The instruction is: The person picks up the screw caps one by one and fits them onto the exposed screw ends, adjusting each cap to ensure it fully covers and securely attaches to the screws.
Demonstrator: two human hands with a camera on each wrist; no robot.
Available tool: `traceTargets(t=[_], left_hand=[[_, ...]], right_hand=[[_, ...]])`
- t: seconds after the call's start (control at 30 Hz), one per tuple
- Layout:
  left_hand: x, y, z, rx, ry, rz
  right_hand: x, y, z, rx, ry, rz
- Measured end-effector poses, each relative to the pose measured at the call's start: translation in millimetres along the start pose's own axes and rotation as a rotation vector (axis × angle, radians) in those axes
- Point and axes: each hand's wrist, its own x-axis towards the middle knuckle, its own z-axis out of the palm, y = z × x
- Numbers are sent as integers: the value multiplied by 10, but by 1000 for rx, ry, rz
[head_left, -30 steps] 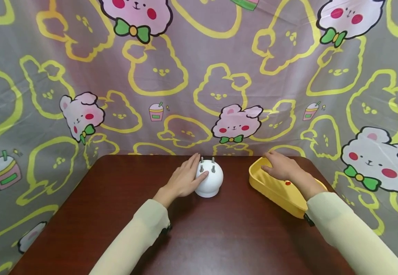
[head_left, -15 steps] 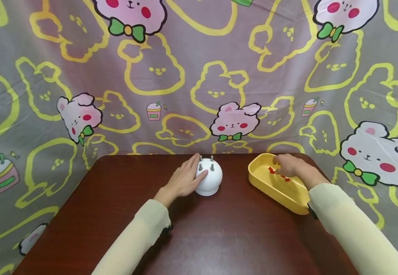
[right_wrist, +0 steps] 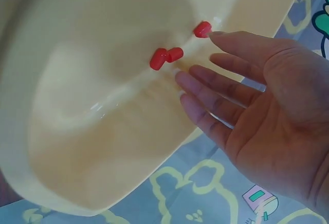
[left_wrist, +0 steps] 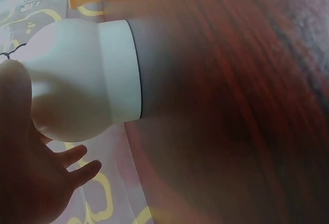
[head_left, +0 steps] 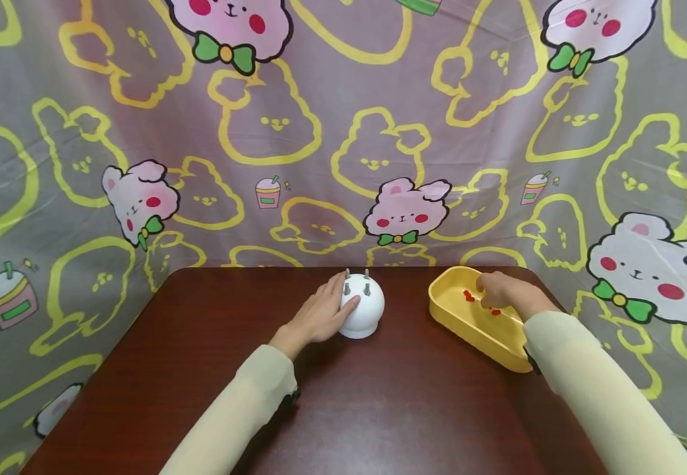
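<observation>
Right hand [head_left: 500, 291] drawn back, fingers straight over tray [head_left: 468, 323]

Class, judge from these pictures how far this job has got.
Done: nothing sits on the white dome's pegs. In hand: the left hand steadies the dome; the right hand reaches with open fingers toward red pieces in the yellow tray. Left: picking any up.

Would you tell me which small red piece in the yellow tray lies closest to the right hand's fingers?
The lone red piece beside a fingertip; the other two lie paired, farther away.
</observation>
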Motion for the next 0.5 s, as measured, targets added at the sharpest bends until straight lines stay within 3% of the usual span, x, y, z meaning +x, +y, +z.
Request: traceTargets(t=[0.2, 0.5], left_hand=[[5, 1, 9, -42, -7, 11], [10, -17, 18, -9, 1, 36]], right_hand=[[74, -9, 38, -15, -8, 15], [135, -42, 96, -45, -13, 54]])
